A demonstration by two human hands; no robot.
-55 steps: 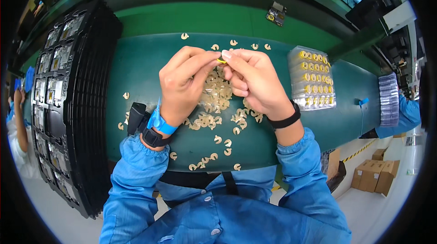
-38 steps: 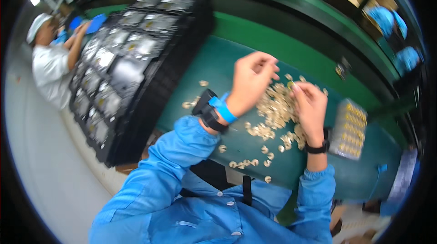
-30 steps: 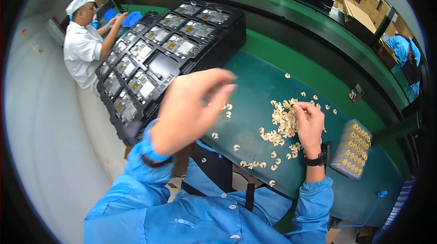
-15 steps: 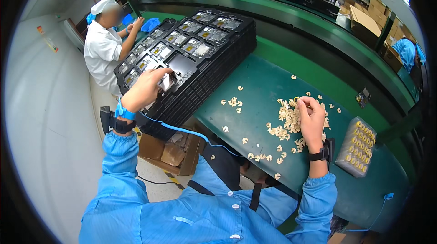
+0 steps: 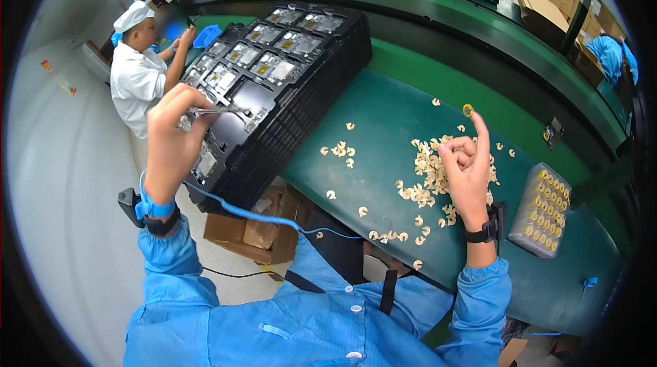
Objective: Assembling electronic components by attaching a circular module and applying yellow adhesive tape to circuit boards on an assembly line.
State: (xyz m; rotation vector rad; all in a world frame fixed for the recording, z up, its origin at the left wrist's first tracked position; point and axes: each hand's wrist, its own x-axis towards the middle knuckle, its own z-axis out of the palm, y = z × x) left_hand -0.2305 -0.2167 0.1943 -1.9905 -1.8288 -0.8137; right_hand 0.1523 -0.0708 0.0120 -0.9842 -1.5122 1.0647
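Observation:
My left hand (image 5: pixel 179 127) pinches a thin, silvery electronic module (image 5: pixel 217 111), seen nearly edge-on above the top black tray (image 5: pixel 268 112). That tray carries rows of similar modules in its pockets, and one pocket beside my hand shows bare. A small yellow ring-shaped sticker (image 5: pixel 468 110) clings to the tip of the stretched index finger of my right hand (image 5: pixel 471 175). The other fingers of that hand are curled in with the thumb. Beneath it lies a heap of cream C-shaped scraps (image 5: pixel 428 174) on the green mat (image 5: pixel 328 186).
A stack of clear sheets with yellow round stickers (image 5: pixel 540 211) stands right of my right hand. A small dark module (image 5: pixel 551 134) lies by the conveyor (image 5: pixel 424 45). A co-worker in white (image 5: pixel 140 69) sits at the far left. A blue wrist cord (image 5: pixel 253 214) crosses my front.
My left hand has lifted the module off the tray and drawn it nearer and to the left. My right index finger has straightened away from the pinch, with the yellow sticker on its tip.

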